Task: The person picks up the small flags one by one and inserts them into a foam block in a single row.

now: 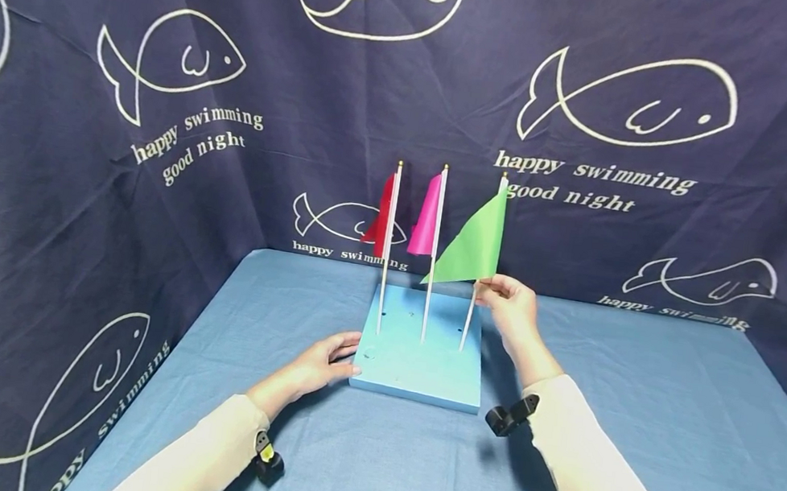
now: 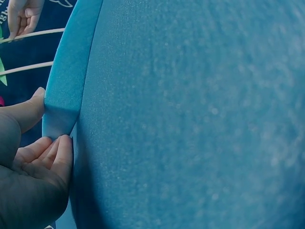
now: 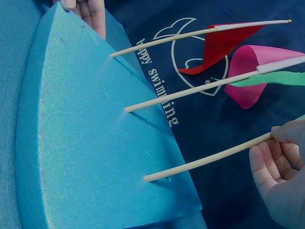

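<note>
A blue foam block (image 1: pixel 415 374) lies flat with three flags standing in it: a red flag (image 1: pixel 384 216), a pink flag (image 1: pixel 427 217) and a green flag (image 1: pixel 474 242). My right hand (image 1: pixel 509 303) pinches the green flag's stick (image 3: pixel 209 160) just below the cloth, between thumb and fingers. That stick's lower end meets the block's top, and it leans a little to the right in the head view. At the block's left front corner, my left hand (image 1: pixel 318 362) holds the edge, thumb at the top rim and fingers against the side (image 2: pixel 50 152).
A blue cloth (image 1: pixel 634 435) covers the table. Behind and at the sides hangs a dark blue curtain (image 1: pixel 410 101) with white fish drawings. Small holes or marks show in the block's top. Each wrist wears a black camera (image 1: pixel 511 417).
</note>
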A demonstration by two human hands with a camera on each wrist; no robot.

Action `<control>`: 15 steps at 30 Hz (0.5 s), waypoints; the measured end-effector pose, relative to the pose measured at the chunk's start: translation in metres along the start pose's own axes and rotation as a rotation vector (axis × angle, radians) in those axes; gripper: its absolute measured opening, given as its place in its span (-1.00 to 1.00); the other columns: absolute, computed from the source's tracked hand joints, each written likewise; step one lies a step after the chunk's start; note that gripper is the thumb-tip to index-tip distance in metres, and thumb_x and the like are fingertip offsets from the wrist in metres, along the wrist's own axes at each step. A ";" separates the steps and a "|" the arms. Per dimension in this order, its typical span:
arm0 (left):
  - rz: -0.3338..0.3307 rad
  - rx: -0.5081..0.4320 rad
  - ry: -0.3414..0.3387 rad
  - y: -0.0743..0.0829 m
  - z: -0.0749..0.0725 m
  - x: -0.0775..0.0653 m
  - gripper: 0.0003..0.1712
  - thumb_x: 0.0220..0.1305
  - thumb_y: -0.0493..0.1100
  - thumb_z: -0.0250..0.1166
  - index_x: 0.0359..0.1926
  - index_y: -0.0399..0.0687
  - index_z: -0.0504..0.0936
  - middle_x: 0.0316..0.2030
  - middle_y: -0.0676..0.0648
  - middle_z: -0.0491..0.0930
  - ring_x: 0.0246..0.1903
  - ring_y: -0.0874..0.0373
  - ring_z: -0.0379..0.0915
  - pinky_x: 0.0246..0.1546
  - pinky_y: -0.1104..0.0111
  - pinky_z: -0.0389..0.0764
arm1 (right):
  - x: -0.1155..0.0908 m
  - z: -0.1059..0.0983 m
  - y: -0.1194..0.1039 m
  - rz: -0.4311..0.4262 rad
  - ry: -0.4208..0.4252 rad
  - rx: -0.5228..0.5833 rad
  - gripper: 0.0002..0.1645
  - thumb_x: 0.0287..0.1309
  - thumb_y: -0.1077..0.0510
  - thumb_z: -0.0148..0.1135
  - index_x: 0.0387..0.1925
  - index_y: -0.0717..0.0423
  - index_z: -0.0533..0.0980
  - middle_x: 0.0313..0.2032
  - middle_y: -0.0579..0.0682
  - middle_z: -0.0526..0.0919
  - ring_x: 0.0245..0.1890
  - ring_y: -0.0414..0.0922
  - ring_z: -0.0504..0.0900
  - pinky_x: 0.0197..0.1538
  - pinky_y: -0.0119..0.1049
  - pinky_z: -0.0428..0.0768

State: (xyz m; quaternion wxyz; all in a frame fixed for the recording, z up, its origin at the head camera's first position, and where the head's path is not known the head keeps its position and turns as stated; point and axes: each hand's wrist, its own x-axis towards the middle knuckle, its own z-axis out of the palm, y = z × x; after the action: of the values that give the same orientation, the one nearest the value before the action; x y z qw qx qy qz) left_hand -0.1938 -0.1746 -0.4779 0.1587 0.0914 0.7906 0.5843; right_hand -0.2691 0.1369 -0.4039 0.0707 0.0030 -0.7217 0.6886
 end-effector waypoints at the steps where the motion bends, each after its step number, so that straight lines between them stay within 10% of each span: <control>1: 0.000 -0.001 0.000 0.000 0.000 0.000 -0.25 0.29 -0.23 0.29 0.43 -0.23 0.19 0.37 -0.30 0.28 0.37 -0.15 0.21 0.32 0.07 0.36 | 0.000 0.000 0.000 -0.002 0.000 -0.001 -0.69 0.21 0.41 0.14 -0.03 0.55 0.51 -0.50 -0.29 0.64 -0.49 -0.39 0.64 -0.23 -0.48 0.68; 15: 0.014 -0.014 -0.017 -0.004 -0.001 0.001 -0.23 0.29 -0.21 0.29 0.43 -0.25 0.17 0.37 -0.30 0.27 0.39 -0.14 0.18 0.36 0.04 0.29 | -0.007 0.002 0.001 -0.050 0.001 -0.049 -0.70 0.19 0.41 0.14 -0.07 0.56 0.51 -0.52 -0.26 0.61 -0.54 -0.40 0.61 -0.27 -0.53 0.64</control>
State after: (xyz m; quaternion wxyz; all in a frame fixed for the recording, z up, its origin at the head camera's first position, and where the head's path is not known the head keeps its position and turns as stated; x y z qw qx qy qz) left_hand -0.1950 -0.1767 -0.4820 0.1619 0.1010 0.7844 0.5902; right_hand -0.2620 0.1348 -0.4062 0.0881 0.0190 -0.7379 0.6689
